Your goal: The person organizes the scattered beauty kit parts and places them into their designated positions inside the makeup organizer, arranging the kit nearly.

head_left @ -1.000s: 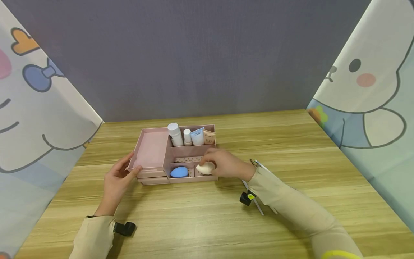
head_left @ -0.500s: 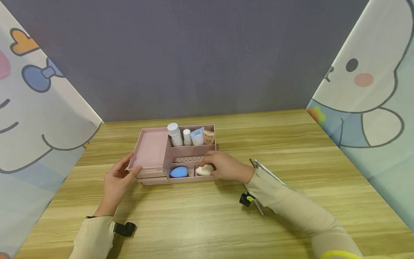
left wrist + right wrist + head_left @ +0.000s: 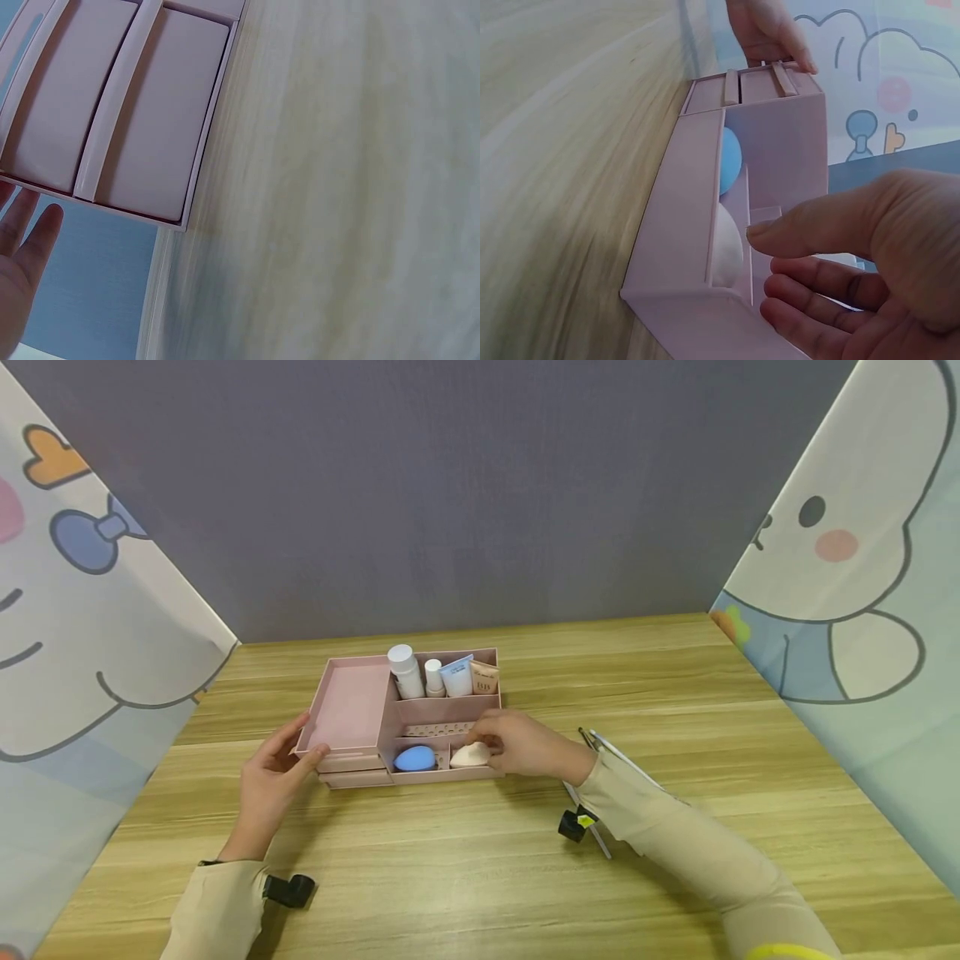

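A pink desktop organizer [image 3: 351, 697] stands on the wooden table. My left hand [image 3: 272, 775] holds its front left corner, thumb on the top edge and fingers along the side. In a small front compartment at the right sits a cream makeup sponge [image 3: 468, 756]. My right hand [image 3: 531, 745] is just over that compartment; in the right wrist view the thumb [image 3: 799, 232] and the bent fingers are spread apart, with nothing between them, beside the sponge. A blue makeup sponge [image 3: 415, 759] lies in the neighbouring compartment to the left.
The organizer's back compartment bears a white bottle [image 3: 406, 672], a smaller white bottle [image 3: 434, 678], a blue-and-white tube [image 3: 457, 677] and a beige tube [image 3: 485, 677]. Thin brushes or sticks [image 3: 622, 756] lie on the table [image 3: 420, 877], partly under the right forearm. A grey panel [image 3: 472, 502] rises behind.
My right hand has let go of the cream sponge, which now rests in its compartment, slightly lower and further left. The left hand has stayed at the organizer's corner.
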The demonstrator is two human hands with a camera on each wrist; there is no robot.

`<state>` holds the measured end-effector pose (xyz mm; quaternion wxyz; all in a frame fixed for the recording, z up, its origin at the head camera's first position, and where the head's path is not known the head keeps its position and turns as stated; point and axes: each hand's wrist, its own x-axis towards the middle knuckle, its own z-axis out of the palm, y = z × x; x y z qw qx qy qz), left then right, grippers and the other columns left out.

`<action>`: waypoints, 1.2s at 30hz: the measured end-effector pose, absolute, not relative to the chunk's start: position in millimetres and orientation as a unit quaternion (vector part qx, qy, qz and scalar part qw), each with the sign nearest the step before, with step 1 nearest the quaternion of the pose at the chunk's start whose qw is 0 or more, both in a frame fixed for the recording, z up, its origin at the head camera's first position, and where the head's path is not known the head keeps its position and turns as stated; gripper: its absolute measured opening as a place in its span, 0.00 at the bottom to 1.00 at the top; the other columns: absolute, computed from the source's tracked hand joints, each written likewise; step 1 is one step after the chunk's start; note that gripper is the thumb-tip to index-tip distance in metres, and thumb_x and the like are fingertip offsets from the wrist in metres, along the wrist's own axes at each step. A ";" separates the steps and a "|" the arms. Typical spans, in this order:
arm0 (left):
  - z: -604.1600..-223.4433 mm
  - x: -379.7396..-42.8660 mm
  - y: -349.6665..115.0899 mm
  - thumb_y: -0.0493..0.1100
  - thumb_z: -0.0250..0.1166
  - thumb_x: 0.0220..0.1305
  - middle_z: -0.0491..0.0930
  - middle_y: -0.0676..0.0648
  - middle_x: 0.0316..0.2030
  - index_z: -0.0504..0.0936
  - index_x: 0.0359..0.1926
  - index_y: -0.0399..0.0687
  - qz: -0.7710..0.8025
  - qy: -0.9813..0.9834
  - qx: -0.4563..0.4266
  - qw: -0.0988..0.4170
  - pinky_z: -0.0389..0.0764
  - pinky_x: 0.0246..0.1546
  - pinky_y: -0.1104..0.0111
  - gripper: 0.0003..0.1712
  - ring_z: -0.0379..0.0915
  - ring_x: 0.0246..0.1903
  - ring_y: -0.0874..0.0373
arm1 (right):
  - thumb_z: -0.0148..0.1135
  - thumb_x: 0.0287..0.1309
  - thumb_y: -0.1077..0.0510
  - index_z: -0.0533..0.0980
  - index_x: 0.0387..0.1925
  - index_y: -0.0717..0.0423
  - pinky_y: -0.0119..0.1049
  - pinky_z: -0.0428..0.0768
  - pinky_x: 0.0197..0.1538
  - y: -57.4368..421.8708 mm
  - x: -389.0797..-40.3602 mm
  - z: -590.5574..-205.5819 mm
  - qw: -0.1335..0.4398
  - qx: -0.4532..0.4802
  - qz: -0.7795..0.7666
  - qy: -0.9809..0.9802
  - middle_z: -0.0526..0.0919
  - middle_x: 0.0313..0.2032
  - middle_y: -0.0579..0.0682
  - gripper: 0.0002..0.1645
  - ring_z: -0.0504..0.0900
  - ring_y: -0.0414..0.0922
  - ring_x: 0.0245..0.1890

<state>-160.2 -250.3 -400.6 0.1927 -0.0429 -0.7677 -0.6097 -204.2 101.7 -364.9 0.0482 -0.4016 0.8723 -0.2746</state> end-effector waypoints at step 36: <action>-400.9 -160.3 -250.9 0.23 0.66 0.59 0.79 0.57 0.57 0.74 0.62 0.28 -0.622 -0.756 -0.053 0.194 0.75 0.50 0.83 0.29 0.74 0.54 0.72 | 0.68 0.55 0.70 0.79 0.51 0.68 0.44 0.82 0.41 209.7 -196.3 -346.9 0.020 -0.256 -0.361 0.897 0.82 0.37 0.51 0.19 0.79 0.48 0.37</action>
